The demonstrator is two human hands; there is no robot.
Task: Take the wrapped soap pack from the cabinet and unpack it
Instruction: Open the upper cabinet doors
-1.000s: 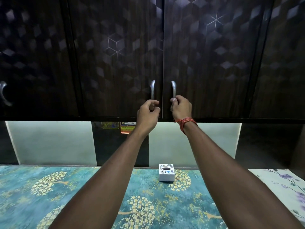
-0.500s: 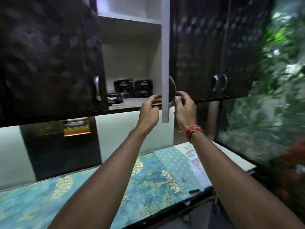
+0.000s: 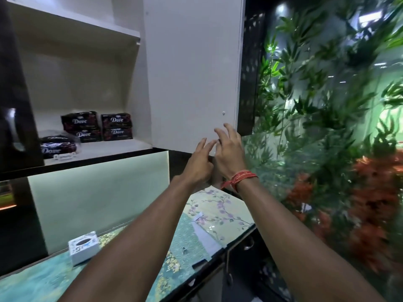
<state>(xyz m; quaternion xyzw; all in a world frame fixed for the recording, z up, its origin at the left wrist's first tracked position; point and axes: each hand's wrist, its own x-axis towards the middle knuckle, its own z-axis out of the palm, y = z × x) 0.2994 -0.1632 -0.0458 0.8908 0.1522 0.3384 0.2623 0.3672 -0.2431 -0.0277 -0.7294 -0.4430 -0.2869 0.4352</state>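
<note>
The cabinet stands open, its white lower shelf [image 3: 113,149] lit. A plastic-wrapped dark Dove soap pack [image 3: 57,147] lies at the shelf's front left. Behind it, several dark Dove soap boxes [image 3: 97,126] are stacked in two piles. The right door [image 3: 192,73] is swung wide, white inside facing me. My left hand [image 3: 199,162] and my right hand [image 3: 229,153] hover at the door's lower right corner, fingers spread, holding nothing. A red thread band circles my right wrist.
The left door [image 3: 15,105] with its metal handle hangs open at the left edge. A small white box [image 3: 84,247] sits on the patterned counter [image 3: 174,247] below. A glass wall with green and orange plants [image 3: 327,127] fills the right side.
Both doors were shut with my hands on the handles; they have swung open, the right door fully. My hands have let go of the handles, and my view has turned right.
</note>
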